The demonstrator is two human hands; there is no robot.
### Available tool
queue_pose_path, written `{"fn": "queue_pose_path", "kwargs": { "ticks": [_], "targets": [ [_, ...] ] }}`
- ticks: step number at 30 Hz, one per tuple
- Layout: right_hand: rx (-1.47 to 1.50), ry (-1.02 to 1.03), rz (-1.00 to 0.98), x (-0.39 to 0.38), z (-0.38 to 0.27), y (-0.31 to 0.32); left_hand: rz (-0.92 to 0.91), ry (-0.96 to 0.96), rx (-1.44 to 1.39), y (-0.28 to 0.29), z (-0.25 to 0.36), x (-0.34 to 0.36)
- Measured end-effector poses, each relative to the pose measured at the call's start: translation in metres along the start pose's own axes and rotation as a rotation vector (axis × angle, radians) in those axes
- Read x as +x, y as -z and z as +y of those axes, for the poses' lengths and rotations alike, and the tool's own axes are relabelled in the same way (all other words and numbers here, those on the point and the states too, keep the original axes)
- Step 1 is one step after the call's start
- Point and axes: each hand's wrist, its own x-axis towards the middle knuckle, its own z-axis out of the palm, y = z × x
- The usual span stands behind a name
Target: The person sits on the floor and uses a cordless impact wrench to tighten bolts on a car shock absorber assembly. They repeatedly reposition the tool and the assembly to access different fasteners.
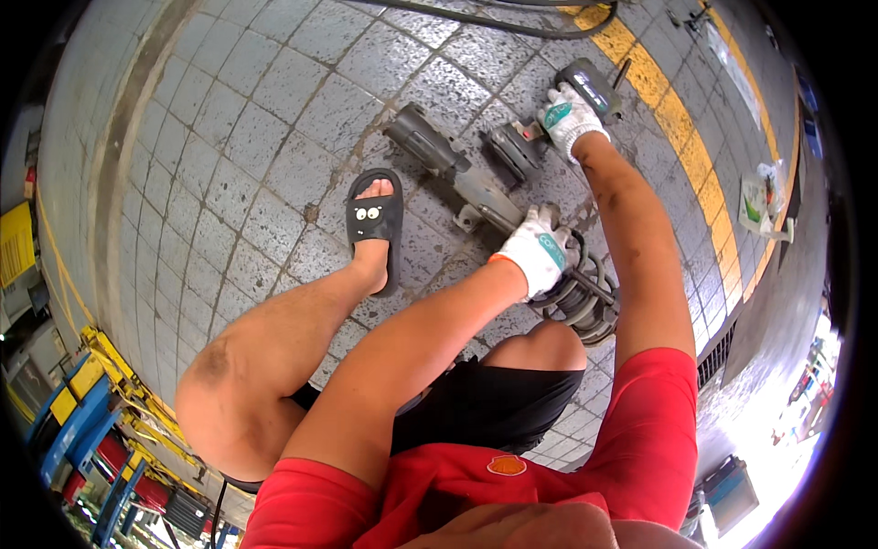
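Observation:
A grey strut [444, 154] lies slantwise on the tiled floor, its lower tube pointing away from me. At its near end is a dark coil spring [596, 295], with a metal rod running alongside it. My left hand [540, 252], in a white knitted glove, is closed around the strut just where the spring begins. My right hand [571, 119], gloved the same way, grips the handle of a black cordless impact wrench [590, 87]. The wrench's battery [517, 149] is toward the strut, and its nose faces right. My fingers partly hide the handle and the strut's upper part.
My sandalled foot [375, 220] stands left of the strut. Black hose [512, 30] curves across the far floor. A yellow painted line [681, 133] runs along the right. Beyond it lies a plastic bag [759, 201]. Yellow and blue equipment [82, 407] stands at lower left.

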Motion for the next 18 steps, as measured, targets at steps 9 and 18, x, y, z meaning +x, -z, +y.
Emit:
{"fn": "queue_pose_path", "kwargs": {
  "ticks": [9, 18],
  "targets": [
    [0.281, -0.330, 0.050, -0.194, 0.029, 0.135, -0.043, -0.057, 0.025, -0.004, 0.000, 0.007],
    [2.091, -0.578, 0.718, -0.504, -0.019, 0.082, -0.065, -0.025, 0.052, 0.001, 0.012, 0.005]
  ]
}}
